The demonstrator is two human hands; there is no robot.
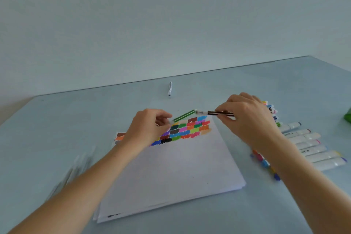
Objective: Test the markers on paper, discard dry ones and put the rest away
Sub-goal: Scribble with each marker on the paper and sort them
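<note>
Both hands hold markers above the white paper sheet (171, 173): the left hand (150, 127) pinches a thin green-striped marker (184, 115), the right hand (248, 119) grips a thin dark-striped marker (220, 113). Many coloured test swatches (188, 129) already fill the sheet's top. Judging by the row of white chunky markers (311, 148) beside it, sorting remains.

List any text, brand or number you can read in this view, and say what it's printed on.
None can be read.
White-barrelled markers on the right: dark print on two or three barrels, too blurred to read.
Bottom edge of the paper: a dark mark, too small to tell whether it is text.
Striped marker in the right hand, green striped marker by the left hand: no print visible.
</note>
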